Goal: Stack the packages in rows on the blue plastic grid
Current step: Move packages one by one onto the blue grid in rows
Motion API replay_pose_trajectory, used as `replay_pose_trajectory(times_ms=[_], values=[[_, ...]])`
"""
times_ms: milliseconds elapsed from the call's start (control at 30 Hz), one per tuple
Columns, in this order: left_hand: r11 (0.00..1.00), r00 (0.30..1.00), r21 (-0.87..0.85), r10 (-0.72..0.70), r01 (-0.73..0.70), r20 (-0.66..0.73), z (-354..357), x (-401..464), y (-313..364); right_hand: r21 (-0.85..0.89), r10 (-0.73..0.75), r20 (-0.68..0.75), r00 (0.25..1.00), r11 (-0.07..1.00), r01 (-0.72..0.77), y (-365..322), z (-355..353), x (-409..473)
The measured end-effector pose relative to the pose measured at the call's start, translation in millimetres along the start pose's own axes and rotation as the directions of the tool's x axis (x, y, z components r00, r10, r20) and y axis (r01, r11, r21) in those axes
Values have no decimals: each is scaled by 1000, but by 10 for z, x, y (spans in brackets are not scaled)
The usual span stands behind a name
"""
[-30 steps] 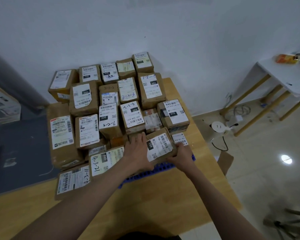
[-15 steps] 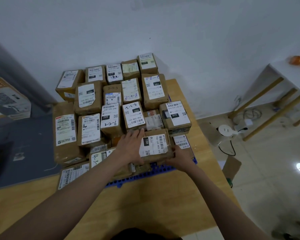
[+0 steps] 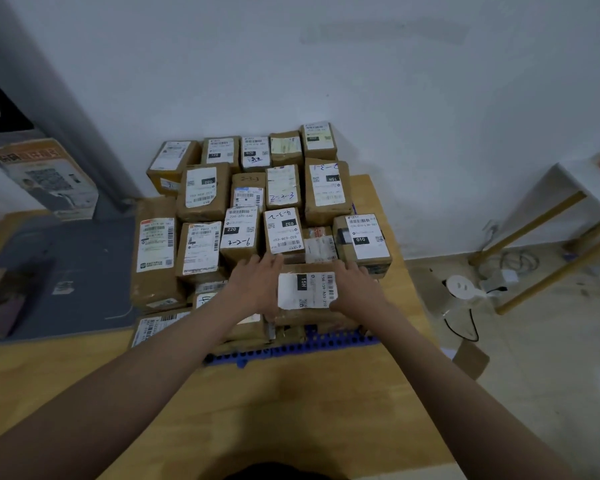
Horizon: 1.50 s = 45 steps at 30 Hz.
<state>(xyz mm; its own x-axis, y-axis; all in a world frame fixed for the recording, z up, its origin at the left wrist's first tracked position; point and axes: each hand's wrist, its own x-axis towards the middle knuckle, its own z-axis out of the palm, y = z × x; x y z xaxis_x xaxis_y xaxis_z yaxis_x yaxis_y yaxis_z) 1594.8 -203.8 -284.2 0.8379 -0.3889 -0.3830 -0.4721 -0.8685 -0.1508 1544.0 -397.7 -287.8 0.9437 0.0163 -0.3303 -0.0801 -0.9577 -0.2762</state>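
From the head view, the package labelled 15H (image 3: 307,292) has turned since a second ago: it lay skewed with its label slanted, and now it sits square in the front row, its far edge against the packages behind. The left hand (image 3: 257,289) lies flat along its left side with fingers straight and together; the right hand (image 3: 355,292) holds its right edge, fingers curled over the far corner. Both hands have slid further up along it. That suggests the package is nearly seated and the row is closing up.

The blue plastic grid (image 3: 291,348) shows only as a narrow strip at the front, so little room remains there. Its right end reaches near the worktop (image 3: 291,410) edge, beyond which the floor drops away. To the left, a low package (image 3: 160,325) overhangs the grid's side.
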Motion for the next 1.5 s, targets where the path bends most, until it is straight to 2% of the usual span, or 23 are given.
replay_pose_trajectory(times_ms=[200,433,800,1067,1267,1500], values=[[997,994,-2,-75,75,-85,-125,-305,-475,-163,-163,66,984,972,171,-493,-161,48],[981,978,-31,-191,189,-83,5,-817,-1152,-238,-261,136,956,928,287,-1206,-274,19],[931,941,-152,-337,333,-3,729,-1858,-2433,-205,-295,191,936,921,332,-2755,238,-193],[911,931,-196,-362,362,37,1210,-2507,-3228,-165,-335,205,920,914,370,-3817,718,-460],[898,916,-188,-401,399,31,1349,-2790,-3587,-183,-364,254,896,892,414,-4327,794,-484],[866,889,-206,-453,456,63,1352,-2921,-3777,-195,-408,268,873,864,464,-4619,759,-264]])
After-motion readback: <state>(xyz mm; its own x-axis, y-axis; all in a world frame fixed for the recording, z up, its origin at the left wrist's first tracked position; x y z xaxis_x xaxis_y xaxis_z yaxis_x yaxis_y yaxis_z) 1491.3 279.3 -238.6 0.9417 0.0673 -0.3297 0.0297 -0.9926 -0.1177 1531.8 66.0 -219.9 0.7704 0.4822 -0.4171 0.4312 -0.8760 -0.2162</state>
